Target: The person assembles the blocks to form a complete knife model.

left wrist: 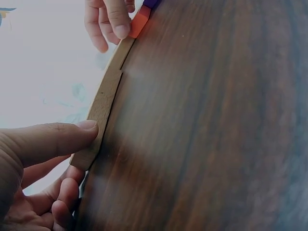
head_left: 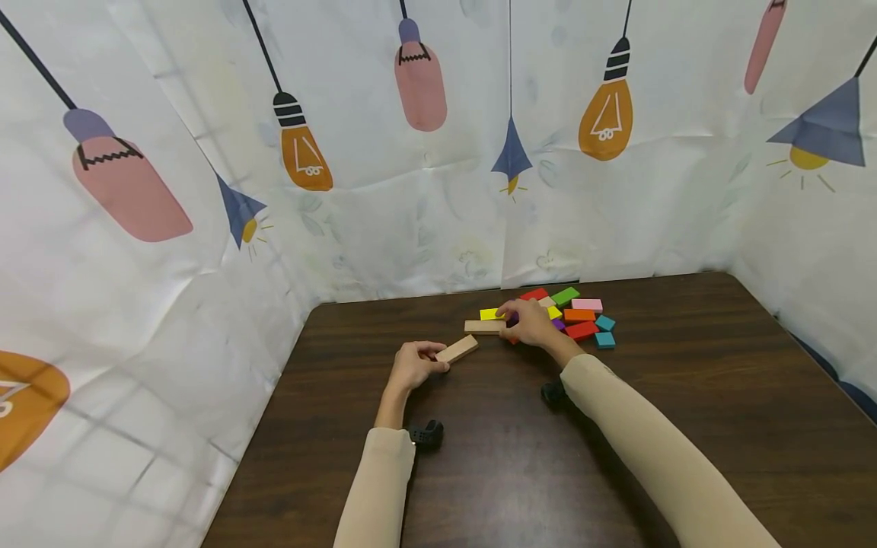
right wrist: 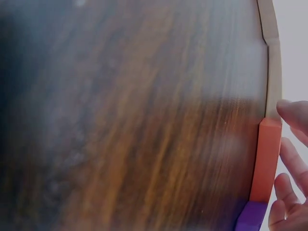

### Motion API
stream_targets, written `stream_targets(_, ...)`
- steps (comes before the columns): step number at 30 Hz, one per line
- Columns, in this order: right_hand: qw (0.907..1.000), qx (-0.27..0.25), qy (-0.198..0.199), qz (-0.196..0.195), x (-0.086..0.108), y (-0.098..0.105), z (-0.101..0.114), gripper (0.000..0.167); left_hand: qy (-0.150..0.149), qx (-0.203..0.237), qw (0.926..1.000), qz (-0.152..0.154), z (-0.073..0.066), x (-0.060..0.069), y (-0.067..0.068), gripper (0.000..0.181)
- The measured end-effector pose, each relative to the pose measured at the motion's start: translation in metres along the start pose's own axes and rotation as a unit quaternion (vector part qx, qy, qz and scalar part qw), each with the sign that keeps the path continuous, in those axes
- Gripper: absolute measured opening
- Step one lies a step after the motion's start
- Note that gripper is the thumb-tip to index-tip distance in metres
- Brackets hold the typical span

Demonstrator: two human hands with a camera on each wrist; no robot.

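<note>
My left hand [head_left: 413, 365] pinches the near end of a plain wooden block [head_left: 457, 348], thumb on its face and fingers at its end. A second plain wooden block [head_left: 483, 327] lies just beyond; in the left wrist view the first block's [left wrist: 103, 103] far end appears to meet it. My right hand [head_left: 530, 323] holds the second block's right end between thumb and fingers, its thumb [right wrist: 288, 109] at the edge. A red-orange block [right wrist: 267, 161] adjoins that end, followed by a purple block [right wrist: 251, 216]. The right hand partly hides the blocks beneath it.
Coloured blocks lie around the right hand: yellow [head_left: 491, 313], green [head_left: 565, 296], pink [head_left: 587, 305], orange [head_left: 578, 315], red [head_left: 582, 330] and teal [head_left: 605, 340]. The dark wooden table [head_left: 493, 457] ends at a patterned white curtain [head_left: 438, 213].
</note>
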State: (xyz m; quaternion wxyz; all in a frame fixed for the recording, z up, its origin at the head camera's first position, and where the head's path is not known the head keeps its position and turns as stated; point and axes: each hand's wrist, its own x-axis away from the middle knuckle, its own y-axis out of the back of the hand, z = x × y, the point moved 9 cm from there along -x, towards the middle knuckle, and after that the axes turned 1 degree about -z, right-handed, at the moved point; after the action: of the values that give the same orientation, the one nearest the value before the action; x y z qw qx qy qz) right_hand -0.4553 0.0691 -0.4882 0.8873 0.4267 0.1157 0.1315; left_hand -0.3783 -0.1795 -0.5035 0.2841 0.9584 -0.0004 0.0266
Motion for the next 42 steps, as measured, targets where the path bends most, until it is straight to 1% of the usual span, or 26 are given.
stream_targets(10, 0.9994, 0.033, 0.006, 0.002, 0.000, -0.002, 0.005, 0.032, -0.003, 0.009, 0.9998, 0.019, 0.002, 0.001, 0.001, 0.032)
stream_targets(16, 0.9992, 0.040, 0.003, 0.008, -0.001, -0.003, 0.008, 0.032, 0.001, 0.009, 0.9995, 0.029, 0.004, 0.001, 0.002, 0.032)
stream_targets(22, 0.9990, 0.045, 0.000, 0.008, -0.001, -0.003, 0.009, 0.030, 0.003, 0.006, 0.9994, 0.033, 0.003, 0.001, 0.003, 0.032)
stream_targets(27, 0.9985, 0.053, 0.008, 0.006, 0.000, -0.005, 0.008, 0.029, 0.009, 0.009, 0.9993, 0.036, 0.004, 0.001, 0.003, 0.032)
stream_targets(31, 0.9983, 0.056, 0.017, 0.003, 0.001, -0.006, 0.010, 0.029, 0.008, 0.008, 0.9992, 0.038, 0.004, 0.001, 0.003, 0.031)
stream_targets(38, 0.9985, 0.046, 0.031, -0.009, 0.006, 0.003, 0.016, 0.027, 0.003, -0.001, 0.9991, 0.043, 0.004, 0.002, 0.006, 0.031)
stream_targets(42, 0.9978, 0.036, 0.052, -0.018, 0.013, 0.012, 0.024, 0.027, -0.001, -0.008, 0.9989, 0.045, 0.004, 0.002, 0.009, 0.032)
